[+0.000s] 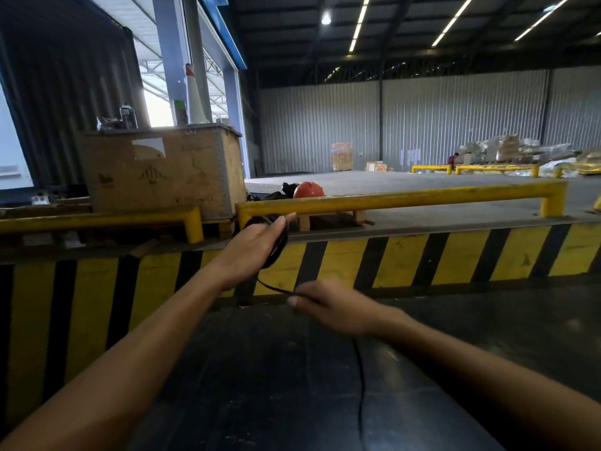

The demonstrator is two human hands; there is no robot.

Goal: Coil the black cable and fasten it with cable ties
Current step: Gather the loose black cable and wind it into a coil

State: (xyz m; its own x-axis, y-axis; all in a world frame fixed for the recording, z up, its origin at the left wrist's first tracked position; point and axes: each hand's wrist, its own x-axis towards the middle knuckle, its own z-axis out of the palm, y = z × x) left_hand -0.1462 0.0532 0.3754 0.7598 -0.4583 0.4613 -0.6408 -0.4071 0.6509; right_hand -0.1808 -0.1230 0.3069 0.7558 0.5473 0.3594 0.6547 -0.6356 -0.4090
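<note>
My left hand [257, 245] is raised in front of the yellow rail, fingers straight, with loops of the black cable [278, 247] wrapped around it as a small coil. A strand runs from the coil down to my right hand [328, 307], which pinches it lower and to the right; that hand is blurred. Past my right hand the cable drops and trails across the dark floor [360, 402] toward me. No cable ties are visible.
A dock wall with yellow and black stripes [406, 258] stands right ahead, topped by yellow rails [406, 198]. A wooden crate [162, 172] sits on it at the left, an orange helmet [308, 190] behind the rail. A person sits far off at the right.
</note>
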